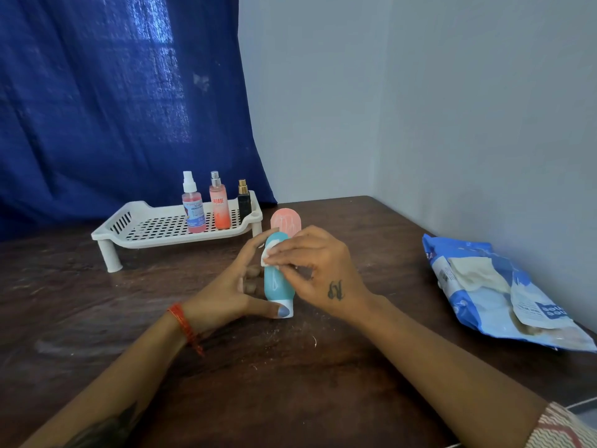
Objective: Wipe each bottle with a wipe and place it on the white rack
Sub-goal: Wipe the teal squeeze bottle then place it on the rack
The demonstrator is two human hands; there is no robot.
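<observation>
A teal tube bottle (pixel 274 279) with a white cap stands cap-down on the dark wooden table. My left hand (pixel 226 292) holds it, thumb on the cap and fingers behind the tube. My right hand (pixel 318 270) pinches a small white wipe (pixel 267 252) against the upper part of the tube. Just behind stands a pink tube bottle (pixel 286 223). The white rack (pixel 113 226) sits at the back left and carries three spray bottles at its right end: a pink one with a white top (pixel 193 211), an orange one (pixel 220 208) and a small black one (pixel 244 202).
A blue pack of wipes (pixel 494 292) lies at the table's right side near the wall. A blue curtain (pixel 113 92) hangs behind the rack. The left part of the rack holds nothing.
</observation>
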